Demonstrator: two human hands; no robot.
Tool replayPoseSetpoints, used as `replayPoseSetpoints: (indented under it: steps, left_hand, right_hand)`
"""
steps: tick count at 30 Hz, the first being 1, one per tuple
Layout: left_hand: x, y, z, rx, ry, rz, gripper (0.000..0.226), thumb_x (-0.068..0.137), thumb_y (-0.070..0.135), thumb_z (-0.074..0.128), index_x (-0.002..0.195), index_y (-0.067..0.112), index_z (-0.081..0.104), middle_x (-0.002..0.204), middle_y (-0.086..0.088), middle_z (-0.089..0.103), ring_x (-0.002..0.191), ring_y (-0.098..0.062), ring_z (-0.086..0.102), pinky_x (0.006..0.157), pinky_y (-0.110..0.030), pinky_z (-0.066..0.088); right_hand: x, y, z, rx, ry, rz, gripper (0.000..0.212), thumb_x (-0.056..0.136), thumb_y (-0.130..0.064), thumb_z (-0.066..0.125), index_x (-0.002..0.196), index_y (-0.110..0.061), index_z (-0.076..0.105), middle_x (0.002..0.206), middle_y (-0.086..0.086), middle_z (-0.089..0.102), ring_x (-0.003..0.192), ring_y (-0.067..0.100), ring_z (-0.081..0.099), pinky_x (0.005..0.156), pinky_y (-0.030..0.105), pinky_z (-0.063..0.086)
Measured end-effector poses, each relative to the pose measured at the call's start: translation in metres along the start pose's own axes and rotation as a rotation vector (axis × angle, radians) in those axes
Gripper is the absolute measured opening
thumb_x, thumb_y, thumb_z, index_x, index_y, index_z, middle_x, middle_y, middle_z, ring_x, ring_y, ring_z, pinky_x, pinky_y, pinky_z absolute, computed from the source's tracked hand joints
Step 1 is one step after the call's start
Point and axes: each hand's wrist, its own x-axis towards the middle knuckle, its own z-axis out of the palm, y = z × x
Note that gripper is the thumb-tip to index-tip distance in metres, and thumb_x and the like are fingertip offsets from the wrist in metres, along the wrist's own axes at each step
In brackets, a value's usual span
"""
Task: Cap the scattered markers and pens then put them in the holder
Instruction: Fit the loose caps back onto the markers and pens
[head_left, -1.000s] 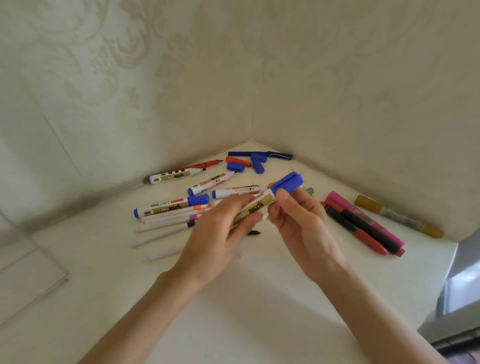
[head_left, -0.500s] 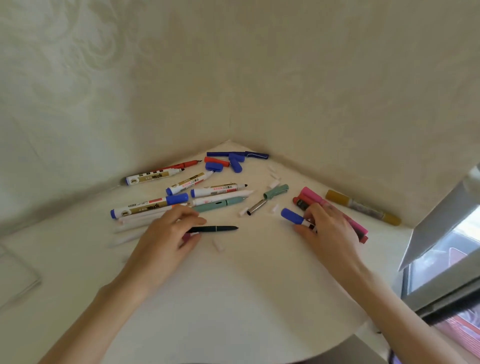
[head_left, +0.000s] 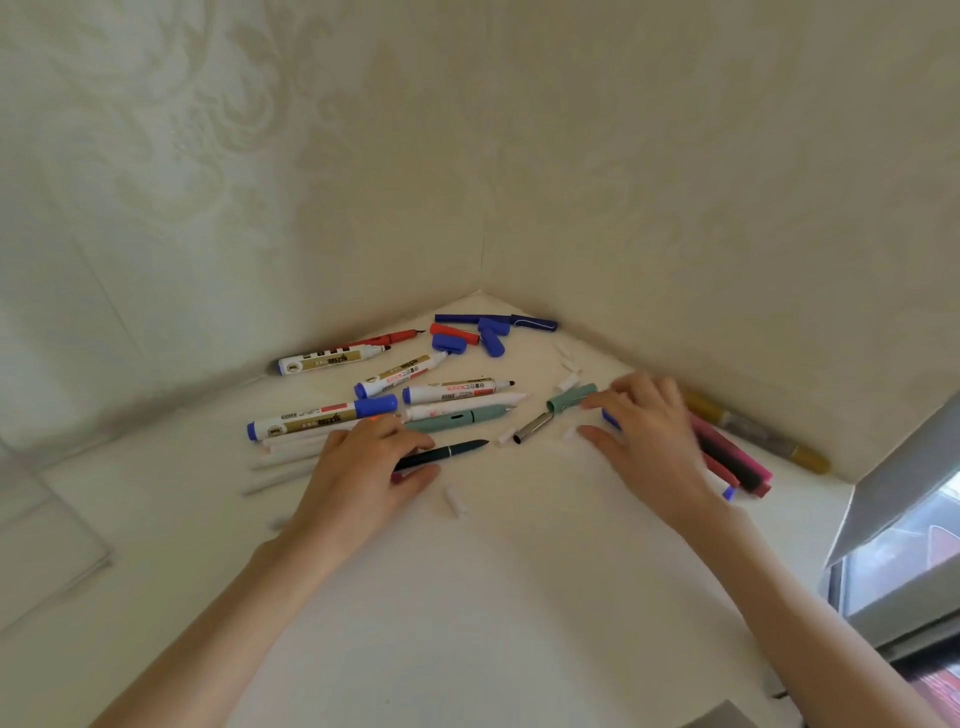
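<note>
Our left hand (head_left: 363, 467) lies palm-down with its fingers curled loosely around the slim black pen (head_left: 441, 453), thumb beneath the smooth dark barrel, pointed nib bare toward the right. Our right hand (head_left: 649, 441) is blurred, fingers spread flat and reaching for the ribbed teal cap (head_left: 569, 397); we cannot tell whether they touch it, and a glimpse of blue plastic shows under the palm. Between the hands lie a short metallic tube (head_left: 532, 428) and small white caps. Behind the left fingers rest the teal pen (head_left: 457, 418) and thick white cylindrical markers with glossy printed labels, one wearing a blue cap (head_left: 376, 404). Loose blue caps (head_left: 491, 338) sit near the corner. Beside the right wrist are pink and black markers (head_left: 727, 457) and a gold-ended marker (head_left: 753, 431) along the embossed wallpaper. The matte white table (head_left: 493, 597) carries it all.
</note>
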Motion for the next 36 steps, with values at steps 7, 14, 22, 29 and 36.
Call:
replayPoseSetpoints:
  steps: [7,14,22,29,36]
  left_hand:
    - [0.009,0.007,0.007,-0.044,0.013,-0.020,0.022,0.086,0.042,0.056,0.104,0.031,0.063,0.106,0.014,0.055,0.104,-0.007,0.048,0.083,-0.022,0.025]
    - [0.007,-0.001,0.000,-0.239,0.199,0.044,0.010,0.082,0.027,0.065,0.093,0.026,0.063,0.090,0.012,0.064,0.085,-0.009,0.059,0.084,-0.042,0.047]
    - [0.002,0.002,-0.010,-0.305,0.310,0.204,0.017,0.084,0.040,0.055,0.095,0.027,0.057,0.089,0.011,0.058,0.079,-0.010,0.058,0.068,-0.038,0.052]
    - [0.001,0.003,-0.009,-0.268,0.292,0.213,0.017,0.082,0.036,0.056,0.093,0.024,0.059,0.088,0.009,0.060,0.079,-0.008,0.057,0.065,-0.027,0.048]
    - [-0.003,0.009,-0.006,-0.235,0.245,0.284,0.017,0.081,0.027,0.067,0.094,0.016,0.064,0.088,0.005,0.063,0.080,-0.005,0.056,0.069,-0.017,0.047]
  right_hand:
    - [0.021,-0.034,0.022,0.055,-0.168,-0.190,0.023,0.086,-0.029,0.062,0.105,-0.018,0.068,0.122,0.002,0.055,0.120,0.023,0.040,0.100,0.038,0.034]
    - [0.017,-0.041,0.009,0.232,-0.051,-0.132,0.023,0.091,-0.031,0.050,0.101,-0.014,0.062,0.099,-0.004,0.057,0.099,0.016,0.051,0.086,0.032,0.046]
    - [0.003,-0.063,0.002,0.727,-0.133,0.006,0.014,0.086,-0.021,0.062,0.090,-0.034,0.058,0.099,-0.008,0.060,0.092,-0.008,0.052,0.077,0.000,0.036]
    - [0.001,-0.066,-0.001,0.746,-0.090,-0.035,0.027,0.085,-0.019,0.063,0.087,-0.044,0.052,0.098,-0.012,0.059,0.092,-0.011,0.050,0.078,0.000,0.034]
    - [-0.001,-0.065,0.007,0.716,-0.064,-0.176,0.021,0.082,-0.022,0.066,0.099,-0.034,0.061,0.094,-0.022,0.056,0.097,0.002,0.050,0.086,0.015,0.041]
